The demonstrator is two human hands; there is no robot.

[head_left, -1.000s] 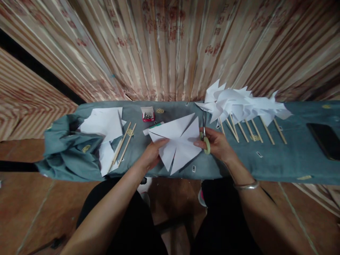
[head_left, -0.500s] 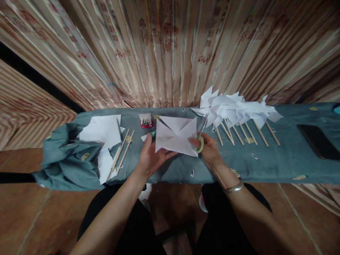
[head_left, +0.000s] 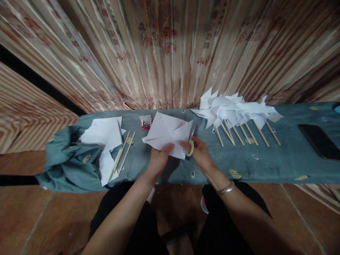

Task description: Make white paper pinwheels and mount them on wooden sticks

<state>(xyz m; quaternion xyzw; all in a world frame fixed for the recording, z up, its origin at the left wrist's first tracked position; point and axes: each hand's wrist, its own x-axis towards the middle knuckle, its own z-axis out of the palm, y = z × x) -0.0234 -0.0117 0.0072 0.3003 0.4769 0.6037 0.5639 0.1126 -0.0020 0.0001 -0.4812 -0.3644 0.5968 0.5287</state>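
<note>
A square sheet of white paper [head_left: 166, 131], slit inward from its corners, is held up over the cloth-covered table. My left hand [head_left: 158, 157] pinches its lower edge, thumb on top. At the paper's right side, my right hand [head_left: 199, 151] grips scissors [head_left: 190, 148] by their pale green handles, its thumb also against the sheet. The scissor blades point away from me and are partly hidden by the paper. Just left of the sheet is a small red-and-white box [head_left: 146, 122] of shiny metal pins.
Finished paper pinwheels [head_left: 233, 108] on wooden sticks lie in a row at the right. Beyond them is a black phone [head_left: 320, 141]. White paper sheets [head_left: 103, 131] and loose wooden sticks [head_left: 123, 154] lie at the left by bunched cloth [head_left: 71, 159]. A curtain [head_left: 170, 53] hangs behind the table.
The paper has been turned and tilted, with its corner now towards the box. My left hand has shifted from under the sheet to pinch its near edge; my right hand moved slightly left.
</note>
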